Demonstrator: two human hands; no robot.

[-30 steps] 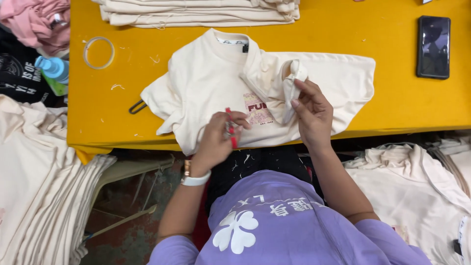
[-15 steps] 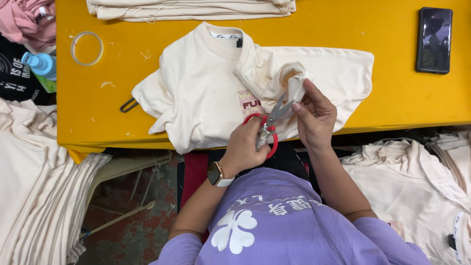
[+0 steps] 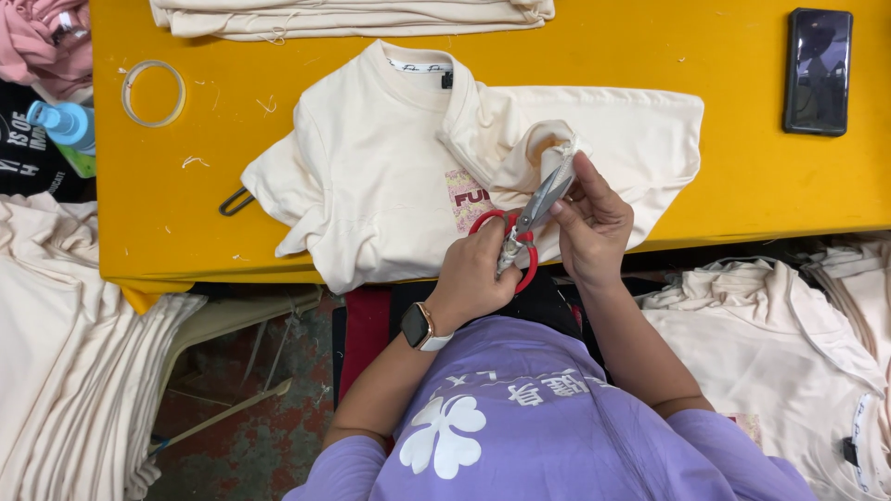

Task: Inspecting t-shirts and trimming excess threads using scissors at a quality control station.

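Observation:
A cream T-shirt (image 3: 390,176) with a small printed patch lies spread on the yellow table (image 3: 742,176). My left hand (image 3: 473,274), a watch on its wrist, grips red-handled scissors (image 3: 529,223) whose blades point up to a bunched fold of the shirt. My right hand (image 3: 594,227) pinches that raised fold of cream fabric (image 3: 548,144) at the blade tips. The scissor blades look nearly closed against the cloth.
A black phone (image 3: 817,70) lies at the table's far right. A tape ring (image 3: 153,93) and a blue-capped bottle (image 3: 60,121) sit at the left. Folded cream shirts (image 3: 353,17) lie along the far edge; cream garment piles (image 3: 65,343) flank me on both sides.
My left hand moved right with the scissors and brought the blades up to the fold held by my right hand. The view shifted slightly.

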